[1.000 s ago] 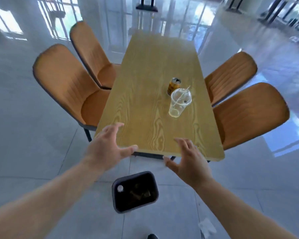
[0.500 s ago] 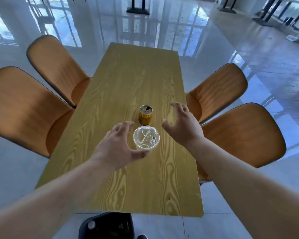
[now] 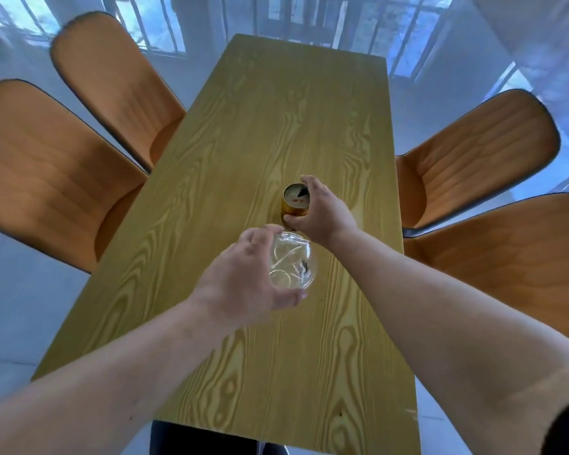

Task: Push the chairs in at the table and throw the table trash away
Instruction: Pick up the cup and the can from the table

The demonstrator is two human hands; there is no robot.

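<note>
The right hand (image 3: 322,213) has its grip closed around the light, stiff can (image 3: 295,202), while the left hand (image 3: 243,277) curls half-open on the thin, easily crushed plastic cup (image 3: 293,261) just nearer on the surface (image 3: 243,126), best held low.

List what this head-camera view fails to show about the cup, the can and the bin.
- Clear plastic cup, head view: its left side and base sit behind the left hand, so full contact is unclear.
- Gold can: its label is too small to read, and the right hand covers its right side.
- Bin: only a dark shape below the table's near edge, cut off by the frame.
</note>
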